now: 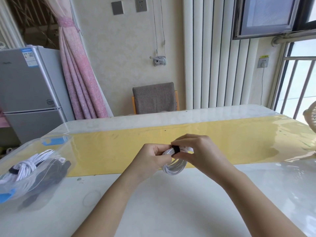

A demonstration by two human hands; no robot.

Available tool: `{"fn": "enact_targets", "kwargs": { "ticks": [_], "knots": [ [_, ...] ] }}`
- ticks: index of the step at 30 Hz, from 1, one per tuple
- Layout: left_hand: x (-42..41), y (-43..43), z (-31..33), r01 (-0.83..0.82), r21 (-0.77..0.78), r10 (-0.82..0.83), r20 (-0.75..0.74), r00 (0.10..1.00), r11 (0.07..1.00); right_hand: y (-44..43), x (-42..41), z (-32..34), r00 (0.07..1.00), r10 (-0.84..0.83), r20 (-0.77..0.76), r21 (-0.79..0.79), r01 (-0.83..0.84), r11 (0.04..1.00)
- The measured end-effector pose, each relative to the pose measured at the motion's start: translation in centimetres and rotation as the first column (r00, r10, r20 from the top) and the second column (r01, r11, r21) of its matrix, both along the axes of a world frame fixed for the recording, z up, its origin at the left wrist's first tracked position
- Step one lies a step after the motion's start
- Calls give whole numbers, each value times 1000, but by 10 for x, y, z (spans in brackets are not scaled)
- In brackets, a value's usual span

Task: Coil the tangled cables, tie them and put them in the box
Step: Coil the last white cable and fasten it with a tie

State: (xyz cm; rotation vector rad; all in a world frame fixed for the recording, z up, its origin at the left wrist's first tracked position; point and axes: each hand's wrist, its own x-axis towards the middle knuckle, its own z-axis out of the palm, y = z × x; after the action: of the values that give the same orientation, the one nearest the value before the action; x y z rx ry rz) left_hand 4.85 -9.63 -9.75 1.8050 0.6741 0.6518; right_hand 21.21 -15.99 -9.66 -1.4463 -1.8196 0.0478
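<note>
A coiled white cable (174,167) is held just above the table centre, with a black strap (175,149) wrapped around its top. My left hand (152,158) pinches the coil from the left. My right hand (201,151) grips the coil at the strap from the right, fingers covering part of it. At the left edge stands a clear plastic box (56,151) with blue clips. Inside it lie a tied white cable bundle (27,166) and a dark cable (56,170).
The white table (171,211) has a yellow band (119,147) across its middle. A wicker object (310,115) sits at the right edge. A grey chair (154,98) stands behind the table, a fridge (25,93) at the far left.
</note>
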Motion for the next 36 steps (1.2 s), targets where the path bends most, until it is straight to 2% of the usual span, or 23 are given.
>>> {"fn": "enact_targets", "kwargs": {
  "ticks": [3, 6, 10, 15, 18, 23, 32, 36],
  "knots": [
    [-2, 1, 1, -39, -36, 39, 16, 999, 999, 4, -2, -6, 994, 15, 112, -13, -14, 1000],
    [-5, 6, 1, -65, -117, 70, 45, 996, 991, 8, -7, -9, 985, -52, 165, 28, 48, 998],
    [-7, 9, 2, -102, -271, 147, 153, 977, 957, 10, -7, -9, 984, -118, 132, 40, 114, 993],
    [-5, 6, -3, -27, -215, 71, 201, 977, 976, 8, -5, -10, 986, -163, -26, 25, 164, 986],
    [2, 3, -7, -39, -218, 85, 202, 976, 975, 9, 1, -8, 967, -214, -139, 35, 221, 975],
    [10, -5, -5, -56, -219, 128, 332, 935, 974, 10, -5, -9, 932, -214, -293, 63, 242, 968],
    [11, -19, 6, -215, -132, 245, 283, 927, 968, 10, -12, -17, 932, -220, -287, 77, 251, 965],
    [-10, -30, 6, -250, -177, 289, 249, 924, 952, 8, -28, -19, 969, -177, -170, 90, 195, 977]
  ]
}}
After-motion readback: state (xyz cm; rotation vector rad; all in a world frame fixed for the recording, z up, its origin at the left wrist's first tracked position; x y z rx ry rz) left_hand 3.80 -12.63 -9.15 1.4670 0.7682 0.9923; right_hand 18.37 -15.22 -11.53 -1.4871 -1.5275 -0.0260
